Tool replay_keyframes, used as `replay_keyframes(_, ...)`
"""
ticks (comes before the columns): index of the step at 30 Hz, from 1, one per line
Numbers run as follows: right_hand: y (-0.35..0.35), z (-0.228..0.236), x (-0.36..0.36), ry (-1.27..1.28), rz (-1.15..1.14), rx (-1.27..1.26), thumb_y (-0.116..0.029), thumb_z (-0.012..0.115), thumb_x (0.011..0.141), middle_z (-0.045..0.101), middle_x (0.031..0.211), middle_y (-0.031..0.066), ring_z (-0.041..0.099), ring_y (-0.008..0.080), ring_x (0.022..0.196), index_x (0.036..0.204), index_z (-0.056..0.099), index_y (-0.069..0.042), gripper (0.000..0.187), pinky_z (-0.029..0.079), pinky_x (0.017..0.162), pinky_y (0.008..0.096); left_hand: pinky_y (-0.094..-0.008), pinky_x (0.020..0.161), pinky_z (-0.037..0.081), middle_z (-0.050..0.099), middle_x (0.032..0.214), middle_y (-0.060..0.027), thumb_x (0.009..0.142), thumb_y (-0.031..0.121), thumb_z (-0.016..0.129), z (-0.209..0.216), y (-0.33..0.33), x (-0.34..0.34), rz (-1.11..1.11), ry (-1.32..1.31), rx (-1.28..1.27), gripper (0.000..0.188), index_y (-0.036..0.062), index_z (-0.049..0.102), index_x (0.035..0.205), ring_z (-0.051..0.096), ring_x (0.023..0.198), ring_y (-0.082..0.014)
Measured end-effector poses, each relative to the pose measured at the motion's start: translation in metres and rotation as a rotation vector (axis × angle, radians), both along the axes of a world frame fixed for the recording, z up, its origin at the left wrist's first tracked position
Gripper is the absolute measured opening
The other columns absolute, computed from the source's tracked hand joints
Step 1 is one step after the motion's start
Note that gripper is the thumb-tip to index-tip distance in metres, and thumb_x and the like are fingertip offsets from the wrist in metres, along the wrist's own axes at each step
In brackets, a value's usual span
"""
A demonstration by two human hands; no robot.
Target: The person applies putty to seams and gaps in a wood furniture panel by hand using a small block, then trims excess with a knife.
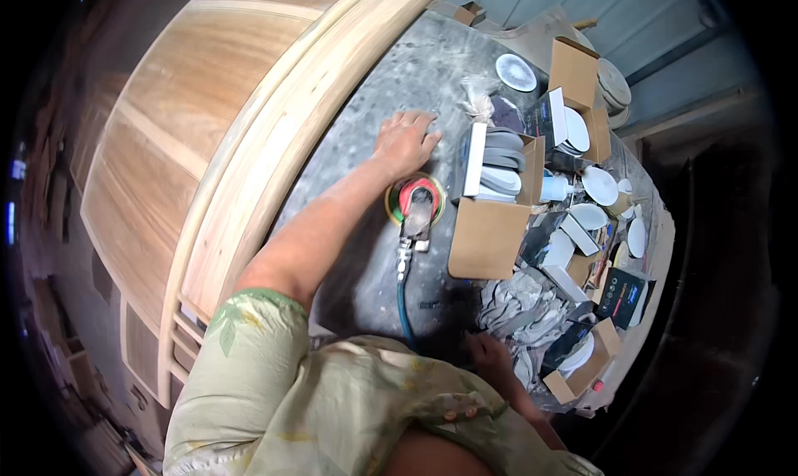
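My left hand (405,143) rests on the dusty grey tabletop (366,102), fingers lying on the surface and nothing visible in them. Just below it sits an air sander (420,206) with a round red pad edged in green and yellow. From its metal fitting a teal hose (405,305) runs toward my body, and no hand touches the tool. In shadow near the table's front edge, my right hand (490,355) is low beside a heap of crumpled grey cloth (524,310). Its fingers are too dark to make out.
A large curved wooden panel (191,85) with a thick rail stands along the left. At right are an open cardboard box (486,239) of grey and white sanding discs, another disc box (573,131), loose white discs (516,73) and a dark box (622,297).
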State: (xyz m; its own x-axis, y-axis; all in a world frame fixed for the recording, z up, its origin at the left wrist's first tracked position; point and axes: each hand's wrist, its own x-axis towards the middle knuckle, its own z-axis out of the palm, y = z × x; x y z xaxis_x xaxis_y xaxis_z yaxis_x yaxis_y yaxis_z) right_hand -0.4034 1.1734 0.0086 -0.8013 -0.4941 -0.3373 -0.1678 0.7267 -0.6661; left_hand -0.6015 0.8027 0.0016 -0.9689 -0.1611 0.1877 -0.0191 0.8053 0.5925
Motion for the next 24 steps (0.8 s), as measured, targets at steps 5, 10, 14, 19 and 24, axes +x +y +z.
replay_keyframes(5, 0.005, -0.004, -0.001, -0.183, 0.008, -0.005, -0.017, 0.048, 0.090, 0.059, 0.083, 0.0203, 0.060, 0.0381, 0.079, 0.088, 0.058, -0.003, 0.017, 0.046, 0.066, 0.0457, -0.0395, 0.102, 0.040, 0.031, 0.147, -0.0088, 0.085, 0.018, 0.055, -0.008, 0.012, -0.087, -0.376, -0.143, -0.223, 0.051, 0.0200, 0.042, 0.135, 0.044, 0.126, -0.0323)
replay_keyframes(10, 0.015, -0.023, 0.003, -0.341, -0.113, -0.079, -0.023, 0.053, 0.088, 0.057, 0.074, 0.0232, 0.059, 0.0407, 0.072, 0.080, 0.057, -0.002, 0.023, 0.045, 0.063, 0.0454, -0.0403, 0.095, 0.045, 0.036, 0.142, -0.0126, 0.090, 0.016, 0.042, -0.032, 0.025, -0.133, -0.514, -0.286, -0.369, 0.049, 0.0210, 0.034, 0.138, 0.050, 0.120, -0.0314)
replay_keyframes(14, 0.015, -0.030, 0.001, -0.314, -0.150, -0.067, -0.028, 0.059, 0.087, 0.055, 0.064, 0.0211, 0.057, 0.0378, 0.060, 0.075, 0.057, -0.003, 0.028, 0.044, 0.056, 0.0437, -0.0431, 0.083, 0.049, 0.061, 0.105, -0.0191, 0.090, 0.016, 0.041, -0.040, 0.028, -0.135, -0.299, -0.328, -0.366, 0.023, 0.0068, 0.048, 0.110, 0.061, 0.100, -0.0361)
replay_keyframes(19, 0.003, -0.018, -0.013, -0.314, -0.049, -0.026, -0.025, 0.062, 0.087, 0.052, 0.058, 0.0167, 0.050, 0.0289, 0.049, 0.071, 0.057, -0.003, 0.028, 0.042, 0.054, 0.0378, -0.0440, 0.077, 0.049, 0.064, 0.092, -0.0196, 0.084, 0.021, 0.060, -0.037, -0.021, -0.070, -0.038, -0.332, -0.118, 0.019, 0.0043, 0.058, 0.093, 0.062, 0.092, -0.0370)
replay_keyframes(24, -0.024, 0.010, -0.030, -0.284, 0.126, -0.164, -0.021, 0.055, 0.093, 0.048, 0.056, 0.0090, 0.043, 0.0172, 0.045, 0.069, 0.051, -0.002, 0.031, 0.038, 0.049, 0.0320, -0.0324, 0.070, 0.048, 0.067, 0.081, -0.0093, 0.079, 0.025, 0.069, -0.015, -0.051, 0.052, 0.157, -0.098, 0.508, 0.029, 0.0031, 0.065, 0.097, 0.059, 0.076, -0.0135)
